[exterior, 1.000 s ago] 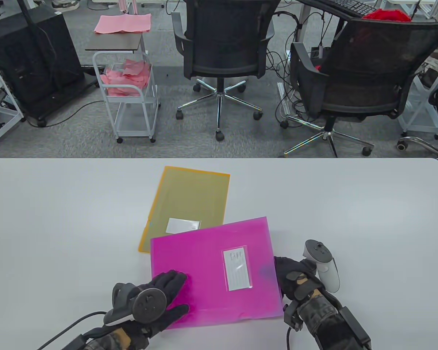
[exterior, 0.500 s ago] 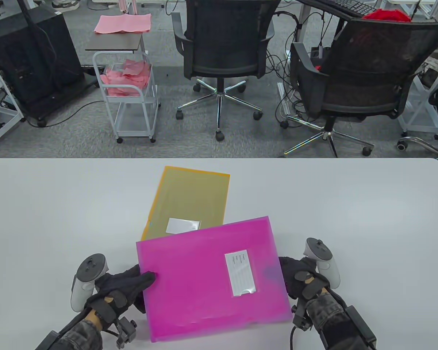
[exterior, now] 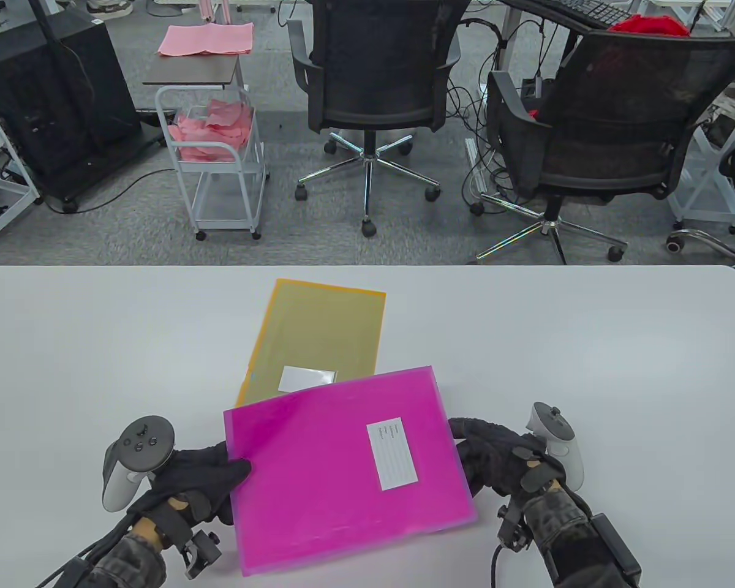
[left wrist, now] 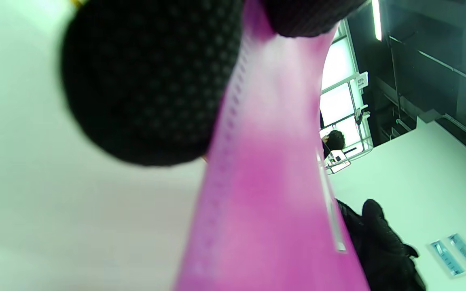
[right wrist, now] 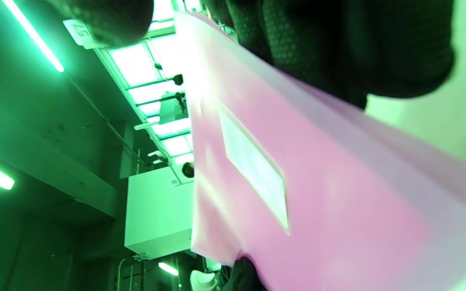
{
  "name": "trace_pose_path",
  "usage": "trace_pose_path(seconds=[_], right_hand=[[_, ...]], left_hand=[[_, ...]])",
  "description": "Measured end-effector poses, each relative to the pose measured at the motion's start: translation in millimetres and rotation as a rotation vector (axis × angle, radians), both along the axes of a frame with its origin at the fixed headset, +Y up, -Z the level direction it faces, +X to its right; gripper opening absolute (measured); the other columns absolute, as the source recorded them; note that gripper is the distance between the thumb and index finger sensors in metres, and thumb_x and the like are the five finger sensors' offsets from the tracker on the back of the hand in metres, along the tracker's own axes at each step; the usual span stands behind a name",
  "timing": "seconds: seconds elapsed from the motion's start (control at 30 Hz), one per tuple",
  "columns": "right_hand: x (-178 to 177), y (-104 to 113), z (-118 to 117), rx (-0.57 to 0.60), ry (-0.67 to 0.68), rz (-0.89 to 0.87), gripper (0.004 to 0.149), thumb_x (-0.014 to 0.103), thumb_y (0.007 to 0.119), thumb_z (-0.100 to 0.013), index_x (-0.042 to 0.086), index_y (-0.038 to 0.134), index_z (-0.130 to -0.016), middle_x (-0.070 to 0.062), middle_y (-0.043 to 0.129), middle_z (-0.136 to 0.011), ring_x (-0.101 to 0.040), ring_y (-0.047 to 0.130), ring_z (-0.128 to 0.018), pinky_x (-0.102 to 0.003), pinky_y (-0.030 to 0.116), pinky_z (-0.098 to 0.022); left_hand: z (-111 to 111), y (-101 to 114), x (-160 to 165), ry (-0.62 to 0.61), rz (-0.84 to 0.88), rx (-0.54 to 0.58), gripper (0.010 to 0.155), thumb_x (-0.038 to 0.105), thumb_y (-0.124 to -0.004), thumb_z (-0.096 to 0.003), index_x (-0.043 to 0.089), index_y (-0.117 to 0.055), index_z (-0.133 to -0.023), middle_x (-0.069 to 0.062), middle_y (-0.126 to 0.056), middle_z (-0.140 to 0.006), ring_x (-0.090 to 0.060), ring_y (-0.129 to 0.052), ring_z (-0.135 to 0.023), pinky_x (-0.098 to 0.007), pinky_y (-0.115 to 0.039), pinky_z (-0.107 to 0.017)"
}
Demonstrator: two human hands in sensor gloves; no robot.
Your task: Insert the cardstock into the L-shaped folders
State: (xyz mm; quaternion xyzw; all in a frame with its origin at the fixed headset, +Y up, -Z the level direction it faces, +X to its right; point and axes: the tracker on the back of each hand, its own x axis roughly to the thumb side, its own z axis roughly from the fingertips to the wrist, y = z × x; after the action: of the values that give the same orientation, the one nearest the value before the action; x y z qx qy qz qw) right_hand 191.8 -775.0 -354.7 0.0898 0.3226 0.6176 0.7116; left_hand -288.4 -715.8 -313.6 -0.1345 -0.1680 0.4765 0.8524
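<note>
A magenta folder (exterior: 343, 465) with a white label (exterior: 392, 454) is held over the near part of the table, between both hands. My left hand (exterior: 205, 481) pinches its left edge, thumb on top. My right hand (exterior: 484, 456) grips the right edge, fingers partly hidden beneath it. In the left wrist view a gloved finger (left wrist: 144, 85) sits against the magenta folder (left wrist: 273, 202). The right wrist view has dark gloved fingers (right wrist: 358, 44) over the magenta folder (right wrist: 297, 194). An amber folder (exterior: 318, 337) with a white label lies flat behind it, its near corner covered by the magenta one.
The white table (exterior: 588, 343) stretches wide on both sides of the folders. Beyond its far edge stand two black office chairs (exterior: 373, 79) and a small white cart (exterior: 220, 153) with pink sheets.
My left hand left the top of the magenta folder and now pinches its left edge. The folder has shifted left and turned a little, held between both hands.
</note>
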Motion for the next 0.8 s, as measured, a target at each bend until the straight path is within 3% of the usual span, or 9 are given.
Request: trace_pose_path(seconds=[0.07,0.1,0.17,0.27,0.37,0.47,0.57,0.63,0.8], right_hand=[[-6.2,3.2,-1.0,0.044,0.053,0.144,0.070,0.045,0.076,-0.044,0.001,0.047,-0.089,-0.018,0.087,-0.059,-0.026,0.099,-0.034,-0.036,0.087,-0.021],[-8.4,5.1,-1.8,0.052,0.061,0.192,0.054,0.037,0.075,-0.044,0.005,0.059,-0.084,-0.016,0.090,-0.053,-0.025,0.099,-0.027,-0.035,0.087,-0.016],[-9.6,13.2,-3.7,0.125,-0.038,0.338,0.044,0.033,0.079,-0.039,0.007,0.070,-0.074,-0.018,0.093,-0.043,-0.024,0.099,-0.017,-0.035,0.086,-0.009],[-6.8,24.2,-6.4,0.200,-0.124,0.435,0.043,0.033,0.080,-0.038,0.008,0.072,-0.073,-0.017,0.093,-0.044,-0.025,0.098,-0.017,-0.036,0.085,-0.009],[-3.6,31.1,-1.4,0.294,-0.353,0.661,0.053,0.037,0.080,-0.037,0.005,0.068,-0.077,-0.024,0.091,-0.051,-0.034,0.097,-0.025,-0.043,0.084,-0.014],[13.0,26.5,0.6,0.221,-0.395,0.738,0.066,0.044,0.075,-0.039,0.003,0.054,-0.086,-0.029,0.081,-0.063,-0.038,0.093,-0.036,-0.046,0.082,-0.022],[27.0,18.5,2.4,0.133,-0.475,0.647,0.067,0.044,0.074,-0.039,0.000,0.054,-0.085,-0.031,0.080,-0.062,-0.039,0.093,-0.035,-0.046,0.082,-0.021],[32.5,15.4,2.0,0.099,-0.456,0.616,0.067,0.045,0.074,-0.040,-0.001,0.055,-0.085,-0.032,0.080,-0.061,-0.040,0.093,-0.034,-0.046,0.082,-0.020],[35.6,14.6,0.7,0.100,-0.443,0.619,0.066,0.045,0.073,-0.040,-0.001,0.056,-0.084,-0.032,0.081,-0.061,-0.039,0.094,-0.033,-0.046,0.082,-0.019]], left_hand=[[0.1,2.2,4.5,-0.021,-0.003,0.004,0.047,0.034,-0.078,-0.0480,0.024,-0.074,-0.094,-0.008,-0.104,-0.056,-0.022,-0.112,-0.014,-0.034,-0.090,-0.005],[-0.3,3.2,6.4,-0.034,-0.007,0.006,0.047,0.034,-0.078,-0.0479,0.024,-0.075,-0.094,-0.008,-0.104,-0.056,-0.022,-0.112,-0.014,-0.034,-0.090,-0.005],[-1.6,5.7,6.2,-0.038,-0.003,0.000,0.047,0.034,-0.078,-0.0475,0.025,-0.075,-0.093,-0.008,-0.104,-0.057,-0.022,-0.112,-0.015,-0.033,-0.091,-0.005],[-5.3,6.8,8.8,-0.056,0.089,-0.056,0.046,0.033,-0.078,-0.0479,0.024,-0.076,-0.093,-0.010,-0.104,-0.058,-0.024,-0.113,-0.017,-0.034,-0.091,-0.007],[-14.9,7.9,15.0,-0.005,0.145,-0.106,0.046,0.032,-0.078,-0.0475,0.023,-0.078,-0.092,-0.012,-0.104,-0.057,-0.024,-0.112,-0.016,-0.034,-0.092,-0.007],[-30.1,4.0,23.4,0.152,0.228,-0.164,0.046,0.031,-0.078,-0.0477,0.021,-0.077,-0.093,-0.013,-0.103,-0.057,-0.023,-0.113,-0.017,-0.034,-0.093,-0.008],[-40.8,-4.4,30.5,0.362,0.332,-0.210,0.048,0.031,-0.075,-0.0483,0.021,-0.071,-0.096,-0.015,-0.101,-0.064,-0.026,-0.116,-0.025,-0.036,-0.095,-0.014],[-46.4,-14.1,33.8,0.480,0.425,-0.267,0.050,0.030,-0.074,-0.0487,0.022,-0.068,-0.097,-0.016,-0.099,-0.068,-0.029,-0.116,-0.032,-0.038,-0.096,-0.019],[-54.0,-48.4,44.2,0.721,0.655,-0.423,0.051,0.031,-0.071,-0.0502,0.024,-0.061,-0.100,-0.015,-0.095,-0.074,-0.029,-0.116,-0.040,-0.038,-0.097,-0.025]])
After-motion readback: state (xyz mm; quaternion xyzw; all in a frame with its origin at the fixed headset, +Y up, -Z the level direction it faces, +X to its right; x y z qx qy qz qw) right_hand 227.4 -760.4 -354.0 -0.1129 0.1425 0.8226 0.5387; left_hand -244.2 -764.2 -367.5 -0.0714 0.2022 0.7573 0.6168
